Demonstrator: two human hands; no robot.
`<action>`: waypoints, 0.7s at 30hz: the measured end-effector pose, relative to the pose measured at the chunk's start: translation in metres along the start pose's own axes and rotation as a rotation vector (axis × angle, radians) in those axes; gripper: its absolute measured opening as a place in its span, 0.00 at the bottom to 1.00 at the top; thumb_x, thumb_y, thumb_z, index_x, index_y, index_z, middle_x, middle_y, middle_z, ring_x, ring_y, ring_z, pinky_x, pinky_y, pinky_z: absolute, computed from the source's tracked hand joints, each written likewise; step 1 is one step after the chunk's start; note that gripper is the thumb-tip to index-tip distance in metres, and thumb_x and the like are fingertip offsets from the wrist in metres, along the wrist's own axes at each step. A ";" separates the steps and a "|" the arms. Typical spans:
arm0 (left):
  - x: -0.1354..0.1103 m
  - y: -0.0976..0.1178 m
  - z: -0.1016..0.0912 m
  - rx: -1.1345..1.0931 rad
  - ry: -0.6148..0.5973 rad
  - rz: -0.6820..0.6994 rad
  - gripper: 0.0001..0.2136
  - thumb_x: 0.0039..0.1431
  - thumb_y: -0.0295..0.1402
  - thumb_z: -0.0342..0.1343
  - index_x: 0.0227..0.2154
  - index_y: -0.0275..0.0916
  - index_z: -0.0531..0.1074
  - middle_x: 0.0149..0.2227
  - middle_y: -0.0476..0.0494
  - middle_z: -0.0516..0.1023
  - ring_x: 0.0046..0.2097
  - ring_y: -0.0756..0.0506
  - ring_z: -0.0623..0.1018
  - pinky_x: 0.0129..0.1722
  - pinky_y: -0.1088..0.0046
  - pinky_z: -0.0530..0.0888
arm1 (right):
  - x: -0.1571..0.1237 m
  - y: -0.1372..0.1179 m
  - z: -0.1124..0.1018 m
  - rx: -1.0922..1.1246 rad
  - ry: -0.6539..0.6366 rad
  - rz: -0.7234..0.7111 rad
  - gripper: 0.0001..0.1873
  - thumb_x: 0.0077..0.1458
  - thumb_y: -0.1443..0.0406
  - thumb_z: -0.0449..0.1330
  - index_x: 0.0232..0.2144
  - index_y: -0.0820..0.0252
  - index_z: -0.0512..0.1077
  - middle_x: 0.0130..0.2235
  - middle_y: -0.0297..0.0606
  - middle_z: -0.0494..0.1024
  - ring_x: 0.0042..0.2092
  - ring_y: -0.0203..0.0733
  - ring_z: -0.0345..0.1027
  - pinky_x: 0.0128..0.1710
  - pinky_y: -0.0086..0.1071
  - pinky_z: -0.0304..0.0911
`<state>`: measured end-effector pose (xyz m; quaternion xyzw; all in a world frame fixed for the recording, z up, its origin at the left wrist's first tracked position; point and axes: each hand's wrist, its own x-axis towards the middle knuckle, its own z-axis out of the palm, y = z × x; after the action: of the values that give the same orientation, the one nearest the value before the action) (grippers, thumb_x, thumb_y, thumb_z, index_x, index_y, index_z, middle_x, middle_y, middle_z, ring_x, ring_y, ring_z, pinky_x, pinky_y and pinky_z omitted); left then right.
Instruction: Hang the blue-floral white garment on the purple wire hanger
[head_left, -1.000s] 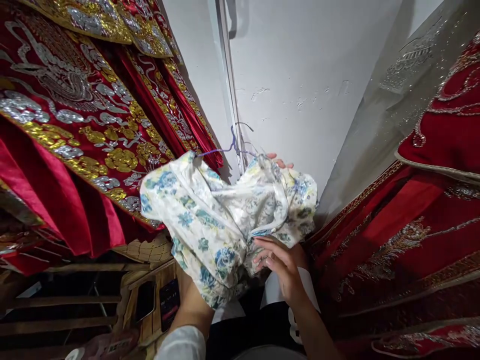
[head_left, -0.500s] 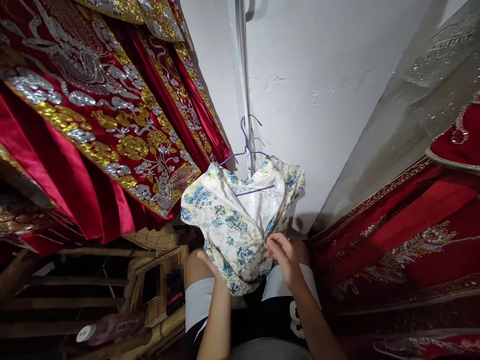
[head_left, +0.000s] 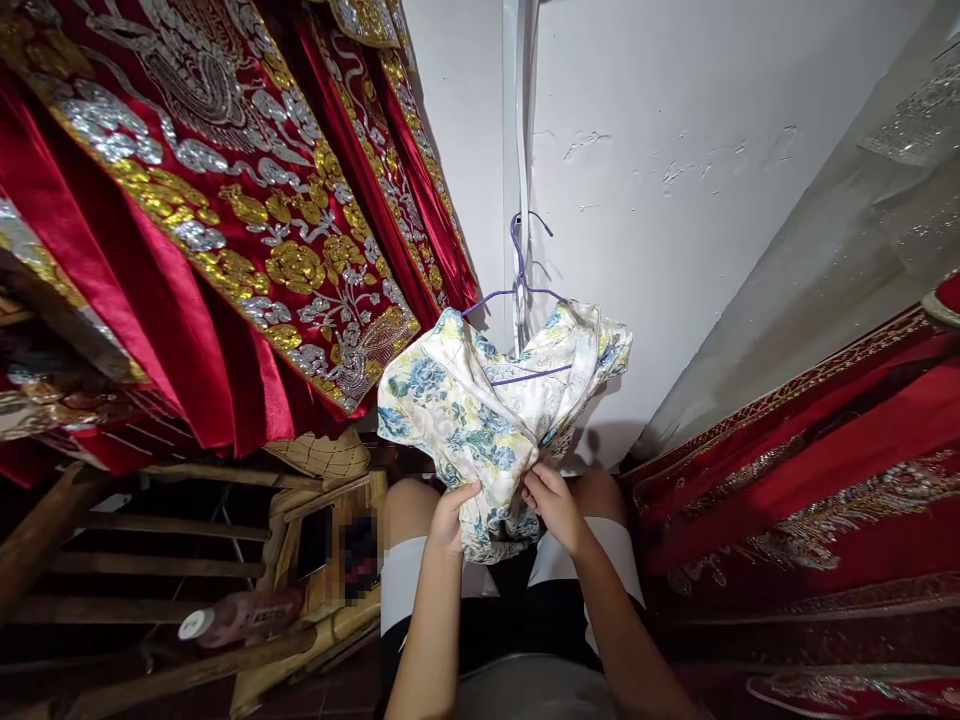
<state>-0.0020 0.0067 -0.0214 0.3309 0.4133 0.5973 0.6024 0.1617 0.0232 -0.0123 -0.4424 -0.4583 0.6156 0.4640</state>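
Note:
A white garment with blue and green flowers [head_left: 487,420] hangs on a thin purple hanger [head_left: 517,285], whose hook sits against a white vertical pipe [head_left: 516,150]. My left hand [head_left: 452,515] grips the garment's lower left part with closed fingers. Beside it, my right hand [head_left: 551,505] pinches the cloth near the front seam. Both hands are low in the view, above my knees in white shorts.
Red robes with gold and silver embroidery [head_left: 225,220] hang close on the left. More red embroidered cloth [head_left: 810,480] and a grey sheet [head_left: 825,250] fill the right. A wooden stool [head_left: 330,560] holding dark phones and a pink bottle [head_left: 232,618] stand at the lower left.
The bundled garment has left my hands' hold and now hangs from the hanger by the pipe. My left hand came out from under it and now grips the hem; my right hand pinches the front.

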 end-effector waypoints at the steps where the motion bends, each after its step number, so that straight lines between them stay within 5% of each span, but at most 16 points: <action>1: 0.002 0.000 -0.002 -0.001 0.003 -0.031 0.22 0.42 0.42 0.71 0.42 0.39 0.81 0.38 0.36 0.85 0.52 0.25 0.82 0.53 0.46 0.78 | -0.002 -0.002 0.000 0.011 0.014 0.001 0.26 0.47 0.42 0.66 0.24 0.58 0.66 0.21 0.28 0.63 0.22 0.31 0.50 0.22 0.28 0.46; 5: 0.016 -0.002 -0.008 0.010 0.122 -0.097 0.24 0.44 0.43 0.70 0.44 0.37 0.78 0.44 0.34 0.83 0.55 0.28 0.80 0.57 0.49 0.75 | -0.009 -0.010 -0.007 0.024 0.112 -0.037 0.25 0.48 0.44 0.65 0.21 0.58 0.66 0.21 0.29 0.62 0.23 0.31 0.50 0.22 0.29 0.45; 9: 0.023 -0.022 -0.008 0.365 0.565 0.328 0.27 0.51 0.42 0.65 0.52 0.37 0.71 0.53 0.32 0.76 0.58 0.34 0.74 0.61 0.53 0.69 | -0.012 -0.014 -0.014 -0.039 0.130 -0.057 0.28 0.49 0.41 0.65 0.20 0.58 0.68 0.19 0.29 0.60 0.22 0.33 0.50 0.22 0.31 0.45; 11: 0.015 -0.035 0.000 0.561 0.647 0.568 0.23 0.56 0.42 0.62 0.52 0.39 0.69 0.54 0.34 0.73 0.57 0.36 0.73 0.60 0.55 0.69 | -0.012 -0.013 -0.013 -0.080 0.095 -0.058 0.29 0.49 0.39 0.64 0.19 0.58 0.68 0.18 0.29 0.59 0.22 0.34 0.50 0.23 0.32 0.46; 13: 0.003 -0.046 0.013 0.732 0.448 0.665 0.15 0.61 0.41 0.58 0.48 0.41 0.72 0.50 0.36 0.75 0.55 0.37 0.74 0.58 0.57 0.69 | -0.012 -0.012 -0.010 -0.105 0.052 -0.061 0.30 0.50 0.38 0.63 0.20 0.58 0.69 0.18 0.29 0.60 0.22 0.34 0.50 0.24 0.32 0.47; 16: -0.011 -0.055 0.034 0.784 0.117 0.560 0.09 0.65 0.38 0.52 0.42 0.41 0.73 0.42 0.40 0.78 0.48 0.40 0.76 0.51 0.61 0.72 | -0.013 -0.011 -0.003 -0.108 0.010 -0.080 0.30 0.50 0.38 0.62 0.22 0.58 0.71 0.18 0.29 0.62 0.23 0.34 0.53 0.25 0.31 0.48; 21: -0.010 -0.053 0.044 0.755 0.025 0.498 0.11 0.68 0.38 0.49 0.31 0.41 0.68 0.31 0.46 0.74 0.37 0.44 0.74 0.40 0.69 0.70 | -0.010 -0.037 -0.006 -0.122 -0.076 -0.095 0.25 0.52 0.44 0.63 0.22 0.58 0.72 0.18 0.30 0.66 0.22 0.34 0.55 0.24 0.31 0.49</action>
<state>0.0614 -0.0030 -0.0485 0.6094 0.5174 0.5356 0.2724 0.1751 0.0203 0.0239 -0.4237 -0.5327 0.5803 0.4473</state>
